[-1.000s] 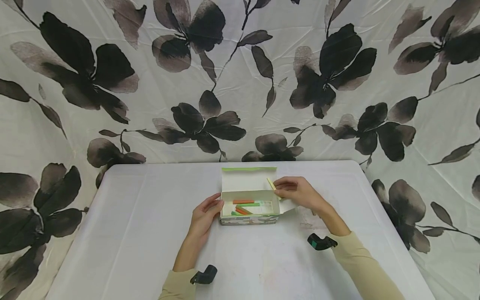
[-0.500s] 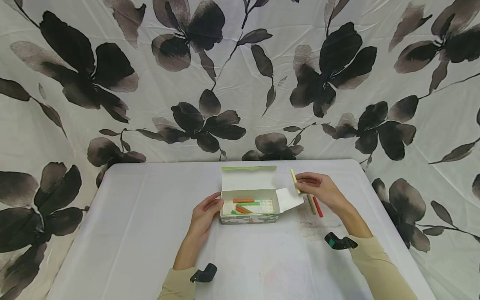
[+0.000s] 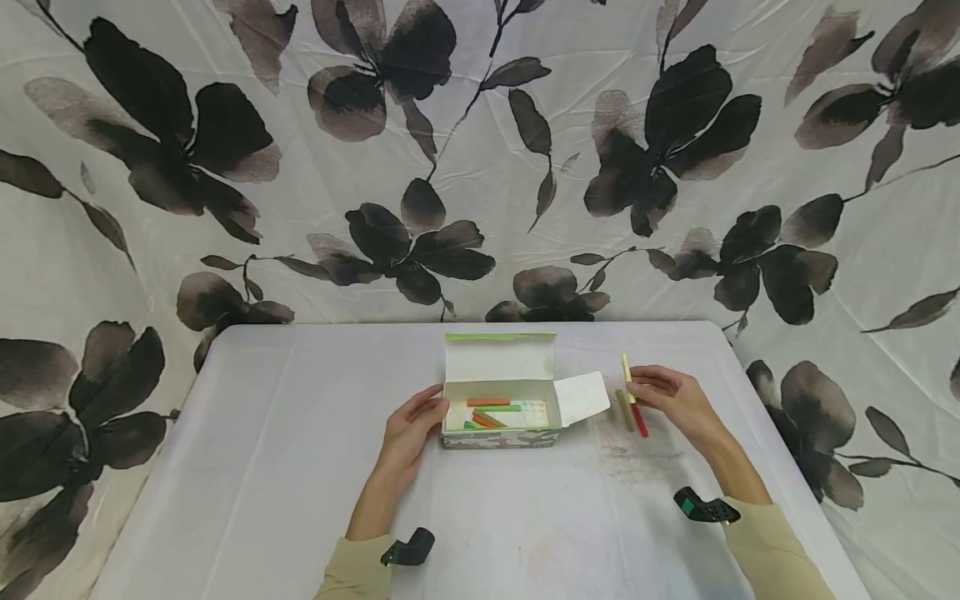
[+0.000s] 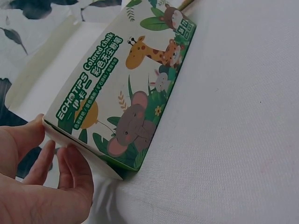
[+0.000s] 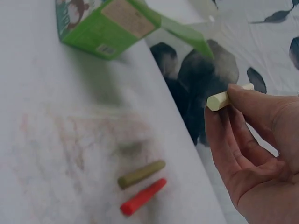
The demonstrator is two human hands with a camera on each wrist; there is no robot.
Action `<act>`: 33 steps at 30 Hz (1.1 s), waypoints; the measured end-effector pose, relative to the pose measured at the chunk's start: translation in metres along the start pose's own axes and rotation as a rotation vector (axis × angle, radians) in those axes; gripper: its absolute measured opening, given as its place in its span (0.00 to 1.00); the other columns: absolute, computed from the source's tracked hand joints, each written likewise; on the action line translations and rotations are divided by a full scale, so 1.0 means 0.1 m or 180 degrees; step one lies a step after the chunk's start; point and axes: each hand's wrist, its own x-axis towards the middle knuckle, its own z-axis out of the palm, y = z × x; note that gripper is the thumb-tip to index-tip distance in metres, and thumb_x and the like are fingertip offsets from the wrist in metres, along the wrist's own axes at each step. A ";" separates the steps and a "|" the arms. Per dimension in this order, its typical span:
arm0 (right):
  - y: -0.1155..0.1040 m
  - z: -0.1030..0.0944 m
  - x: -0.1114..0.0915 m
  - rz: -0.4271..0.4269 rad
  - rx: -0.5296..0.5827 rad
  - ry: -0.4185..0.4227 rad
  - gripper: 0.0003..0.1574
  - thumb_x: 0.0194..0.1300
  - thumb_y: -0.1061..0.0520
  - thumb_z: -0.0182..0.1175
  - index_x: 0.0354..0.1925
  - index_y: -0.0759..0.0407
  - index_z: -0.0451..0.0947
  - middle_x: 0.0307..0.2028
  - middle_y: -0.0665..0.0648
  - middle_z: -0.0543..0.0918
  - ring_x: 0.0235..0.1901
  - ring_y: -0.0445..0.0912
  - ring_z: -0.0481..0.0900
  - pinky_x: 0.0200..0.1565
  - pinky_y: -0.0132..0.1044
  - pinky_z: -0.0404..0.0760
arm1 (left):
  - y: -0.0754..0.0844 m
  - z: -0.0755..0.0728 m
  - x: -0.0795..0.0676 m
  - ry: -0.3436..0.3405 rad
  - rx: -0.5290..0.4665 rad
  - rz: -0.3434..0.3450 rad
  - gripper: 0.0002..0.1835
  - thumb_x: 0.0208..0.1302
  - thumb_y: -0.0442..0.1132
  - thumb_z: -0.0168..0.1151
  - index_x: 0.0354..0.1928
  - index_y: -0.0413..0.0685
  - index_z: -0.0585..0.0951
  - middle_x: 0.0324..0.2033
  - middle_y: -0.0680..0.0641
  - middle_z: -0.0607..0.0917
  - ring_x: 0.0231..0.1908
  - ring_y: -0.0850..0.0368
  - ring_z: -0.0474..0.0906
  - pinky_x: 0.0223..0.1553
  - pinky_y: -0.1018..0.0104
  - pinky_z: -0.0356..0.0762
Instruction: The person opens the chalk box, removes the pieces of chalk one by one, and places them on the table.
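A pale yellow chalk stick (image 5: pixel 218 101) is pinched between the thumb and fingers of my right hand (image 3: pixel 678 402), held up over the table right of the box. Just below it lie a brown-olive chalk stick (image 5: pixel 141 174) and a red chalk stick (image 5: pixel 143 197), side by side. My left hand (image 3: pixel 408 433) grips the left end of an open colored chalk box (image 4: pixel 126 88), thumb at its top edge and fingers against the end flap. Inside the box are orange chalk (image 3: pixel 487 402) and green chalk (image 3: pixel 498 409) sticks, seen in the head view.
The box's lid (image 3: pixel 499 358) stands raised at the back, and a side flap (image 3: pixel 582 397) sticks out to the right. Chalk smudges (image 3: pixel 637 458) mark the white tabletop (image 3: pixel 300 417). A floral cloth (image 3: pixel 525 167) hangs behind the table.
My right hand has carried the yellow chalk from the box's right end out to the right, above the red and brown sticks. The left hand stays at the box.
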 end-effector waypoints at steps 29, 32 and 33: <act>0.59 -0.07 -0.20 0.0228 -0.1126 0.0541 0.23 0.69 0.59 0.69 0.55 0.75 0.80 0.45 0.68 0.88 0.38 0.41 0.86 0.36 0.28 0.82 | -0.02 0.01 0.01 0.0024 -0.0025 0.0024 0.24 0.67 0.36 0.70 0.65 0.43 0.80 0.51 0.45 0.82 0.47 0.59 0.79 0.47 0.72 0.78; 0.56 -0.06 -0.19 0.0135 -0.1387 0.0575 0.19 0.67 0.60 0.69 0.50 0.74 0.82 0.40 0.65 0.89 0.36 0.46 0.87 0.34 0.29 0.80 | -0.01 0.01 0.01 0.0027 -0.0012 0.0034 0.24 0.67 0.36 0.70 0.65 0.43 0.80 0.50 0.45 0.82 0.47 0.59 0.79 0.47 0.72 0.78; 0.55 -0.06 -0.19 0.0117 -0.1423 0.0572 0.18 0.67 0.60 0.69 0.49 0.74 0.83 0.39 0.65 0.89 0.36 0.47 0.87 0.33 0.29 0.79 | -0.01 0.01 0.00 0.0028 -0.0010 0.0035 0.24 0.68 0.35 0.70 0.65 0.43 0.80 0.50 0.45 0.82 0.47 0.59 0.79 0.46 0.73 0.78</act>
